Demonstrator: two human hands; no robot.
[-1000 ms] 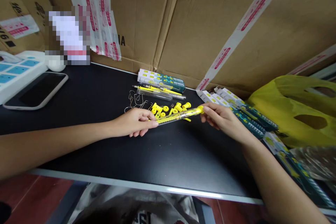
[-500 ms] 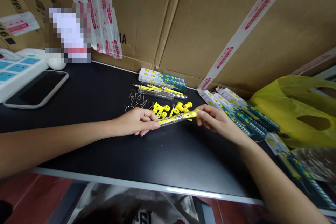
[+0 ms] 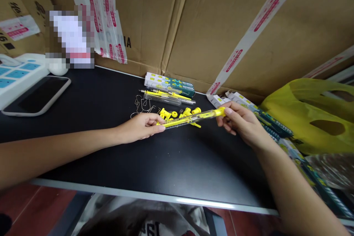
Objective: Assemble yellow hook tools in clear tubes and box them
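Observation:
A slim clear tube spring scale (image 3: 190, 118) with yellow parts inside is held slightly tilted above the black table, its right end higher. My left hand (image 3: 142, 128) is closed on its left end, thumb and fingers pinching it. At the other end, my right hand (image 3: 240, 120) grips the yellow cap (image 3: 222, 111). Just behind the tube lie several small yellow plastic pieces (image 3: 195, 111), partly hidden by it. Bent metal wire hooks (image 3: 142, 103) rest beside them, behind my left hand. Farther back are yellow scale rods (image 3: 166, 94) and clear tubes (image 3: 163, 99).
A printed box (image 3: 169, 84) lies at the back against large cardboard (image 3: 221, 25). More boxes (image 3: 309, 169) and a yellow plastic bag (image 3: 304, 118) occupy the right. A phone (image 3: 37, 96) and a power strip (image 3: 20, 73) are on the left. The table's front edge (image 3: 155, 196) runs near my body.
My right hand has moved right and slightly up with the yellow cap. More of the spring scale's length now shows between my hands. My left hand has shifted a little to the left.

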